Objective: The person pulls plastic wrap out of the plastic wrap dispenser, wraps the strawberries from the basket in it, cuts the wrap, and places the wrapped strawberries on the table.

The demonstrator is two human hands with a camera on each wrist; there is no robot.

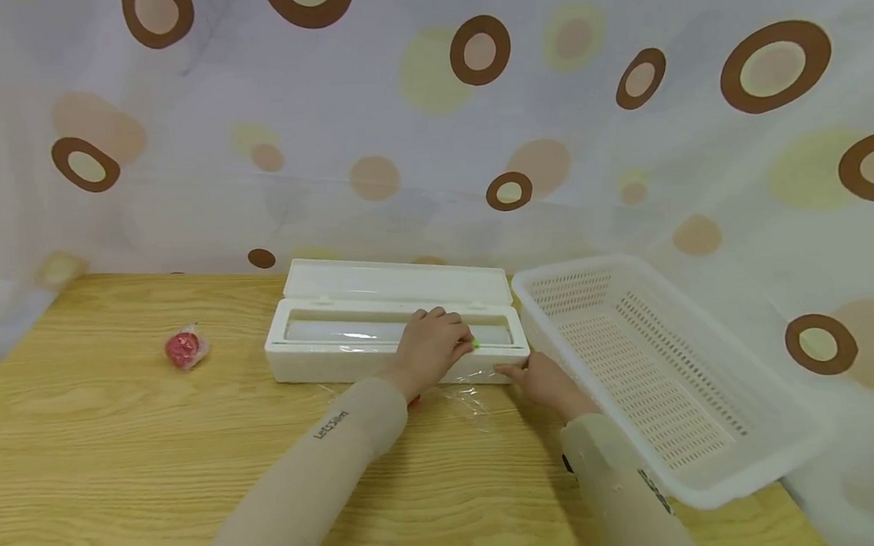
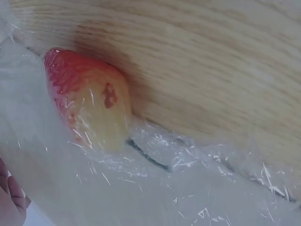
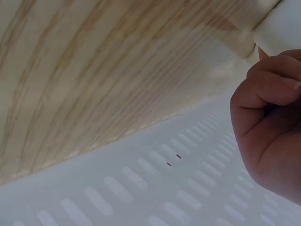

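Observation:
A long white cling film dispenser box [image 1: 322, 365] stands at the back of the table, lid [image 1: 400, 280] raised, with a film roll [image 1: 350, 332] inside. My left hand [image 1: 430, 348] reaches over its front edge, fingers bent on the small green slide cutter [image 1: 475, 343]. At the front right corner of the box, my right hand [image 1: 545, 383] grips with curled fingers. Clear cling film [image 1: 467, 400] hangs from the box front onto the table. In the left wrist view a red-and-yellow fruit [image 2: 91, 101] with a dark stem lies under the film; my left forearm mostly hides it in the head view.
A white perforated plastic basket [image 1: 639, 377] stands right beside the box and my right forearm. On the left of the wooden table [image 1: 155, 457] lies a red item wrapped in film [image 1: 184, 349]. A patterned curtain [image 1: 366, 102] hangs behind the table.

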